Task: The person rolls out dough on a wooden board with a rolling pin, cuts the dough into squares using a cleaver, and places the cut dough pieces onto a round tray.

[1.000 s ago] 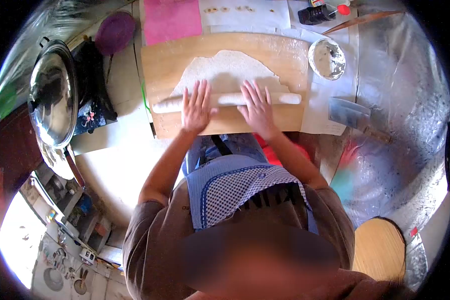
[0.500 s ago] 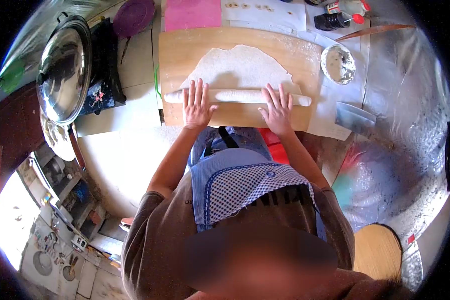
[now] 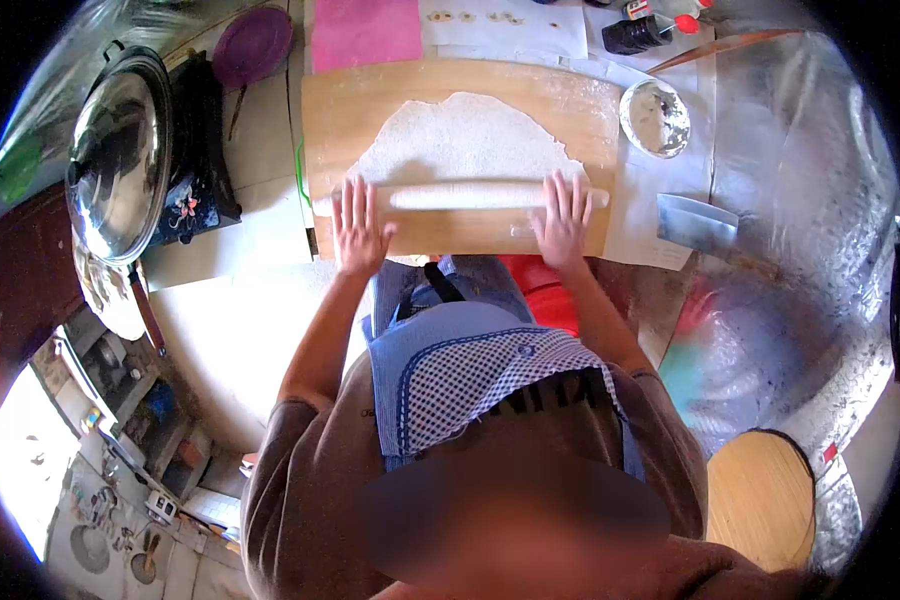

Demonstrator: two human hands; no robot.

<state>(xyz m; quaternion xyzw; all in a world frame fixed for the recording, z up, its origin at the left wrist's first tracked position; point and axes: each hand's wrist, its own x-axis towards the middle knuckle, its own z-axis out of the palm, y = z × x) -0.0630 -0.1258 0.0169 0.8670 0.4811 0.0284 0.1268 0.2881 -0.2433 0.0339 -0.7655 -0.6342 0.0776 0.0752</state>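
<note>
A wide sheet of dough [image 3: 465, 140] lies on a wooden board [image 3: 355, 95]. Across its near edge rests a floured rolling pin [image 3: 460, 195]. My left hand [image 3: 360, 225] lies flat over the pin's left part, fingers stretched forward and slightly apart. Near the pin's right end, my right hand [image 3: 563, 220] lies on it in the same way, fingers extended. Neither hand is wrapped round the pin. Any dough beneath the pin is hidden.
Right of the board are a floury bowl [image 3: 655, 118], a cleaver [image 3: 697, 222] and a dark bottle [image 3: 635, 35]. At left stand a lidded pan [image 3: 120, 155] and a purple round object [image 3: 252, 46]. A pink sheet [image 3: 367, 32] lies behind the board.
Both hands have moved apart along the rolling pin, towards its ends. The camera view has shifted a little. The dough still lies beyond the pin.
</note>
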